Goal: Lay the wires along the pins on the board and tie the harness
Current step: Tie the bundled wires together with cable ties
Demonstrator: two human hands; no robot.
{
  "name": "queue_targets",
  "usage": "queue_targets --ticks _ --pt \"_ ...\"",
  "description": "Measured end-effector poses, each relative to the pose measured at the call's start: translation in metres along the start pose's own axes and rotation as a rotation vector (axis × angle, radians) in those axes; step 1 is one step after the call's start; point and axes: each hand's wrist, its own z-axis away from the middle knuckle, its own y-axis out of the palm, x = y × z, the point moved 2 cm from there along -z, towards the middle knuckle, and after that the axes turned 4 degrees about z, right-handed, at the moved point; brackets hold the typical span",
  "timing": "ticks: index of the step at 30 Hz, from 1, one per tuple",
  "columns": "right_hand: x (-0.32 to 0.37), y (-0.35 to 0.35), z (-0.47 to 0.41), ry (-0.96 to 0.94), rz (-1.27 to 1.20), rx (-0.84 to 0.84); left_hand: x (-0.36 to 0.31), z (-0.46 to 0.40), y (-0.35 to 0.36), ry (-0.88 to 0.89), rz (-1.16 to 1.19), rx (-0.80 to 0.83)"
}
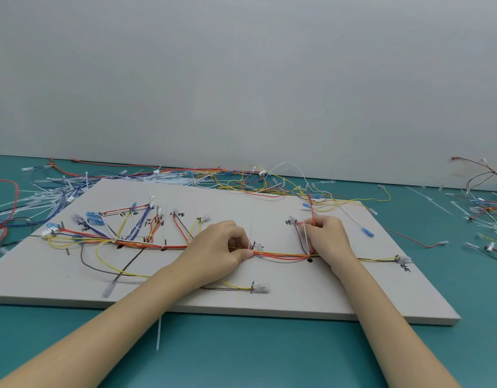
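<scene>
The main wire bundle [280, 254] runs left to right across the board [297, 301], and both hands sit on it, apart. The left hand [216, 247] pinches the bundle near mid-board; the right hand [325, 236] grips the branch that rises from the trunk, along with a pale cable tie [306, 236], so it is nearer the next tie point. One board, one trunk, two hands; loose wires [255, 180] beyond are too tangled to count.
</scene>
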Motion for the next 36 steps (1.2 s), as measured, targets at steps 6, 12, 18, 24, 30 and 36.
queue_targets --ticks 6,12,18,24,30,36 --pt "0.001 0.004 -0.009 0.05 -0.031 0.048 0.001 -0.001 0.001 -0.001 0.0 -0.001" --pt "0.004 0.004 -0.009 0.086 -0.085 0.048 0.001 -0.001 0.001 -0.002 -0.007 -0.003" --pt "0.005 -0.001 -0.003 0.101 -0.188 0.056 0.002 -0.001 0.001 0.002 -0.006 -0.003" --pt "0.014 -0.019 0.004 0.087 -0.538 0.125 0.002 -0.001 0.002 0.003 0.001 -0.004" --pt "0.015 -0.028 0.003 0.017 -0.277 -0.13 0.004 -0.001 0.002 -0.001 -0.002 0.001" --pt "0.002 -0.05 0.006 0.011 0.046 0.067 0.005 -0.001 0.002 0.006 -0.002 -0.002"
